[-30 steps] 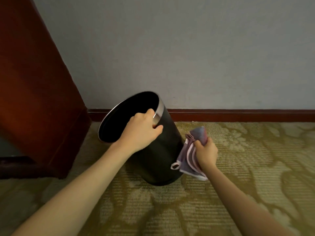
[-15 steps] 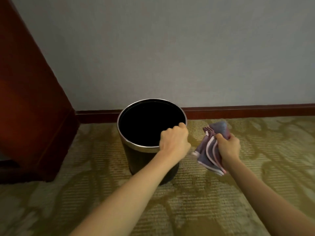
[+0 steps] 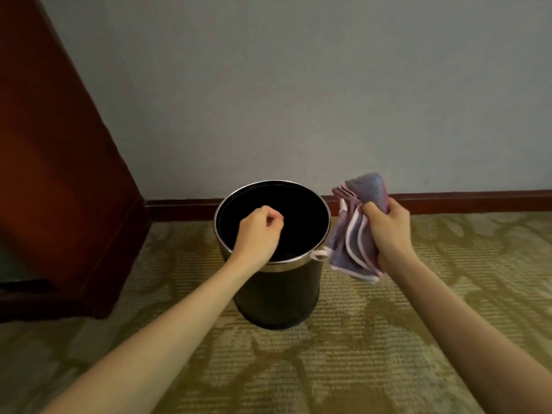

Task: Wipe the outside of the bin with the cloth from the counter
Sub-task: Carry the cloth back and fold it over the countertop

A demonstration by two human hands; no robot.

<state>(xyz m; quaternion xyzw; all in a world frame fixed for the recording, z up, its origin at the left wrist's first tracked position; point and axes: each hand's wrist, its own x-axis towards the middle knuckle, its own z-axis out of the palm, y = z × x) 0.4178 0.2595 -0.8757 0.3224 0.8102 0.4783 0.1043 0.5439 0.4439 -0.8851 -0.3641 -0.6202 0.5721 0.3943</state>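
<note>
A black round bin (image 3: pixel 279 297) with a silver rim stands upright on the carpet near the wall. My left hand (image 3: pixel 258 234) hovers over the bin's opening as a loose fist, holding nothing and off the rim. My right hand (image 3: pixel 386 231) grips a bunched purple-grey cloth (image 3: pixel 352 234) with pale pink edging. The cloth hangs just right of the bin's rim, and its small loop lies close to the rim's right side.
A dark red wooden cabinet (image 3: pixel 59 174) stands at the left, close to the bin. A grey wall with a dark red skirting board (image 3: pixel 463 200) runs behind. Patterned olive carpet (image 3: pixel 358 354) covers the floor in front and to the right.
The bin went from tilted to upright. My left hand let go of the rim and now floats over the opening. My right hand lifted the cloth up beside the rim.
</note>
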